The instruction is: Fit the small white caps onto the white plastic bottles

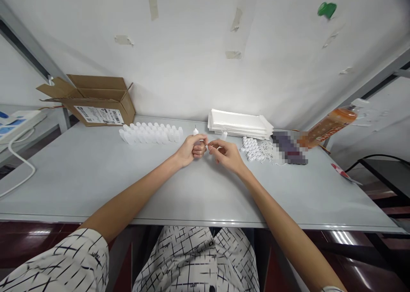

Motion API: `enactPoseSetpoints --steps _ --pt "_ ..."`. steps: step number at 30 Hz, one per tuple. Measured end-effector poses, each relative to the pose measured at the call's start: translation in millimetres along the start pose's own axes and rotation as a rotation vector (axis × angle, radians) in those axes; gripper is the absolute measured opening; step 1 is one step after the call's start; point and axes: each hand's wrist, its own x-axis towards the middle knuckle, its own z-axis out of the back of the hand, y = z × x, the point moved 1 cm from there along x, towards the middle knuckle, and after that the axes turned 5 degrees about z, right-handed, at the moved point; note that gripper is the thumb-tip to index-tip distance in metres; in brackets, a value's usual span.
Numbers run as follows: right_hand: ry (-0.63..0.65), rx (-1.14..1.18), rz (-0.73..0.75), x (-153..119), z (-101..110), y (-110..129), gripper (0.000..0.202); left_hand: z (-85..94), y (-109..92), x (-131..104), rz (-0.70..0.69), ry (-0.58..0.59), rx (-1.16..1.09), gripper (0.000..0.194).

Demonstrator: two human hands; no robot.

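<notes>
Your left hand curls around a little bottle. Your right hand, fingertips pinched, is near it; I can't tell what it holds.

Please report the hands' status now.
Left hand: closed around white needle-tipped bottle. Right hand: close beside, grip unclear. White caps: right of both.

Left grip hides most of its bottle (blurred: the dark slab).

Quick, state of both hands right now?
Left hand: closed around a small white-topped bottle.
Right hand: closed, fingers pinched; can't tell what's between them.
</notes>
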Motion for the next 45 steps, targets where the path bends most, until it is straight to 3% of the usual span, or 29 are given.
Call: enactPoseSetpoints --steps 10,22,29,37,41,45 --pt "-0.032 -0.018 0.035 2 -4 -7 0.022 -0.1 5 2 0.015 0.029 -0.051 0.026" --pt "-0.046 0.177 0.047 3 -4 -7 0.023 0.8 8 4 0.031 0.039 -0.095 0.026" --pt "-0.112 0.353 -0.03 4 3 1 0.035 -5.3 4 -1 -0.036 0.057 -0.059 0.024" --pt "-0.322 0.491 -0.02 7 19 2 0.036 -11.6 10 -3 -0.002 0.063 0.156 0.041" --pt "-0.354 0.523 -0.014 8 25 5 0.028 -10.1 15 2 -0.117 -0.03 0.367 0.036" --pt "-0.297 0.538 -0.022 8 26 4 0.02 -5.5 17 4 -0.244 -0.115 0.643 0.034"
